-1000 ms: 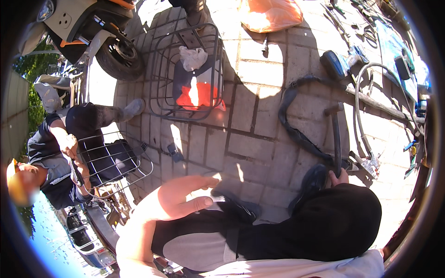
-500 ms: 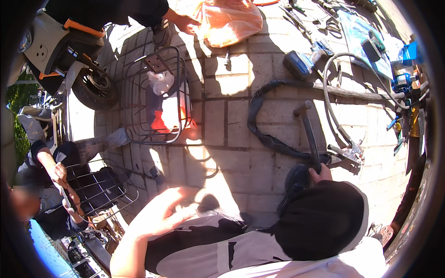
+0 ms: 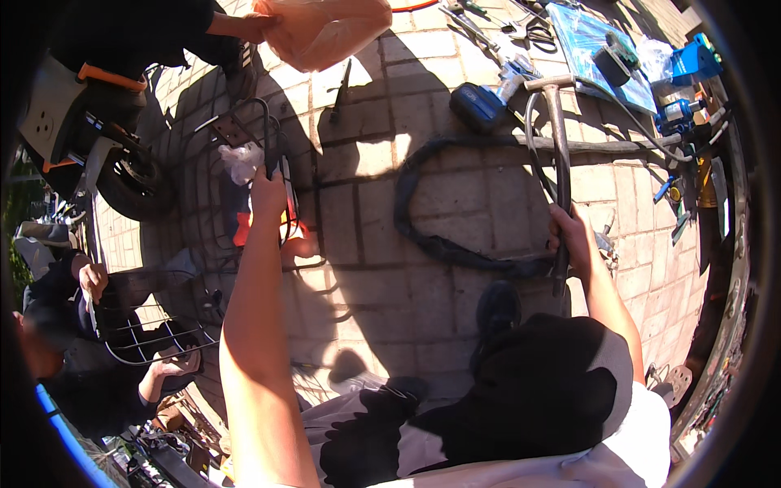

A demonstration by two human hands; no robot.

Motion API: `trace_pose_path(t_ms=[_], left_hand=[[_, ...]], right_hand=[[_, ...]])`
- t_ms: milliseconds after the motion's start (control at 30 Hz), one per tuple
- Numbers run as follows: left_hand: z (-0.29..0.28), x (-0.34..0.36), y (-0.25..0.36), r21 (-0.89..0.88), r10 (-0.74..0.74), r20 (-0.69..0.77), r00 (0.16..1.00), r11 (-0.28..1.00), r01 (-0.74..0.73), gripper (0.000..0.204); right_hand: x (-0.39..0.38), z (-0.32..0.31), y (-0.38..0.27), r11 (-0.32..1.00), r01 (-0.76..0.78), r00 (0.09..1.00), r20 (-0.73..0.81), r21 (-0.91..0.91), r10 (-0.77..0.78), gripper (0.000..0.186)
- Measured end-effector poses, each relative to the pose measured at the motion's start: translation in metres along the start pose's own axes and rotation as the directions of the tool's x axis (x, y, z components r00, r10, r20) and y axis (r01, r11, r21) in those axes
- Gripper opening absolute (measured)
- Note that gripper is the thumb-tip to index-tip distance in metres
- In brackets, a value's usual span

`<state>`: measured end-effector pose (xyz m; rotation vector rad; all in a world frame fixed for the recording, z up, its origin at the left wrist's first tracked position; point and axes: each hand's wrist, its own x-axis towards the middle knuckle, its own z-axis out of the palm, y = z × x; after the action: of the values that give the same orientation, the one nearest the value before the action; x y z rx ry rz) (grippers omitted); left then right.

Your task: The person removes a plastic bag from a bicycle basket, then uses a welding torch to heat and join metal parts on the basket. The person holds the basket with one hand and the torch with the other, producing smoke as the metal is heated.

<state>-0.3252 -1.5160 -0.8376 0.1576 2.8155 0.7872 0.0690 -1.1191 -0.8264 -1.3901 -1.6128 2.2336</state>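
My left hand (image 3: 268, 197) is closed on the dark rim of a wire basket (image 3: 281, 130) that stands on the paving at left of centre. A crumpled clear plastic bag (image 3: 241, 163) and some bright orange-red material (image 3: 294, 241) show at the basket. On the other side, my right hand (image 3: 572, 234) grips the handle of a long hammer (image 3: 560, 138). It is held upright, with its narrow head at the far end. Below my right hand is a black shoe (image 3: 498, 313), beside my dark-clad knee.
A thick black hose (image 3: 407, 191) loops across the brick paving (image 3: 366, 236). Near it lie a blue cordless tool (image 3: 480, 106) and a blue plastic sheet (image 3: 598, 49). A person at far left holds another wire basket (image 3: 154, 358); another person holds an orange bag (image 3: 325, 32) beside a scooter wheel (image 3: 130, 179).
My left hand has reached forward and taken hold of the basket rim. My right hand has raised the hammer away from me. The orange bag has been lifted off the ground.
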Motion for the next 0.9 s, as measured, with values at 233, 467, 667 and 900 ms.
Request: trace_pose_path(t_ms=[233, 467, 667, 900], left_hand=[[-0.012, -0.091, -0.041, 0.131, 0.253, 0.025, 0.967, 0.958, -0.254, 0.033], [-0.095, -0.201, -0.1, 0.446, 0.255, 0.433, 0.865, 0.773, -0.451, 0.02], [-0.117, -0.222, -0.093, 0.383, 0.212, 0.182, 0.96, 0.884, -0.268, 0.022], [-0.06, -0.144, -0.079, 0.279, 0.091, 0.28, 0.956, 0.945, -0.172, 0.063]], right_hand=[[0.086, 0.014, -0.058, 0.397, 0.518, 0.636, 0.031, -0.758, -0.771, 0.048], [0.028, 0.109, -0.041, 0.324, 0.733, 0.674, 0.569, -0.599, -0.472, 0.042], [-0.007, 0.18, -0.065, 0.211, 0.895, 0.387, 0.919, -0.393, 0.068, 0.041], [-0.014, 0.253, -0.101, -0.058, 0.965, 0.258, 0.892, -0.256, 0.37, 0.041]])
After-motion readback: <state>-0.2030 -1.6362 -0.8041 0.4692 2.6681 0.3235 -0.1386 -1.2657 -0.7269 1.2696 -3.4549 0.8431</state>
